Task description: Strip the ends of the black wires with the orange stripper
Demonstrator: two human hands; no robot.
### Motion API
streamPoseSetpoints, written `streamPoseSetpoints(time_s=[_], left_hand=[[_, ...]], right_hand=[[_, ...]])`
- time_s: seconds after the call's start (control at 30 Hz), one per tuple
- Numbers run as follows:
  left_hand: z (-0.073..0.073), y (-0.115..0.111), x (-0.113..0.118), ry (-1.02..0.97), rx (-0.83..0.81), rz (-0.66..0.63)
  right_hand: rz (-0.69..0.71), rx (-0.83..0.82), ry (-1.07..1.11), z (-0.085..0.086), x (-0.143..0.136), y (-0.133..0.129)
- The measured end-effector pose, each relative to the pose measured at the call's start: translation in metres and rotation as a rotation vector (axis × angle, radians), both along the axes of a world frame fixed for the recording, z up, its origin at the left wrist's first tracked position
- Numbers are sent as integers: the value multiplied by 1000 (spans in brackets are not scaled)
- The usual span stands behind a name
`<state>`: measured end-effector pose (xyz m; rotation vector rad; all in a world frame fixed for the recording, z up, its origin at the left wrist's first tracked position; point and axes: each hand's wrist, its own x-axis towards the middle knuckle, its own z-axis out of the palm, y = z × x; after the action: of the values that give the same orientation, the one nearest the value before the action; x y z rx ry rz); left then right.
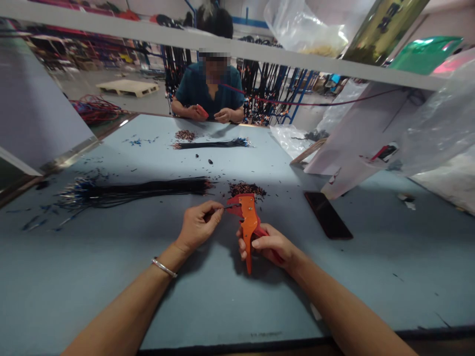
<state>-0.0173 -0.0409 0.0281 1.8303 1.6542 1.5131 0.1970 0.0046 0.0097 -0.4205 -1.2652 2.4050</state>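
Observation:
My right hand (269,244) is wrapped round the handles of an orange and red wire stripper (250,217), held upright over the table. Its jaw end points left toward my left hand (202,223). Those fingers pinch a thin black wire (227,206), whose end reaches into the jaws; how deep it sits is hidden. Behind the tool lies a pile of short black and copper-coloured scraps (247,189). To the left a long bundle of black wires (148,190) rests flat, with blue and silvery ends fanned out at its left.
A black phone (328,215) lies at the right, near a white post (345,143). Across the table (208,306) a co-worker (211,89) holds a red object, behind a second wire bundle (213,144) and scrap pile (184,135). An overhead shelf (260,51) carries plastic bags.

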Motion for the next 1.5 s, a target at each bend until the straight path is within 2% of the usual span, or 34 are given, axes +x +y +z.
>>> streamPoseSetpoints(time_s=[0.33,0.8,1.5], left_hand=[[-2,2,-2,-102,-16,-3],[2,1,1,-111,-57,-40],[7,-2,-1,-74,10,-70]], right_hand=[[6,11,6,2,0,-1],[4,18,-6,2,-1,-2],[-18,69,-40,4,0,-2]])
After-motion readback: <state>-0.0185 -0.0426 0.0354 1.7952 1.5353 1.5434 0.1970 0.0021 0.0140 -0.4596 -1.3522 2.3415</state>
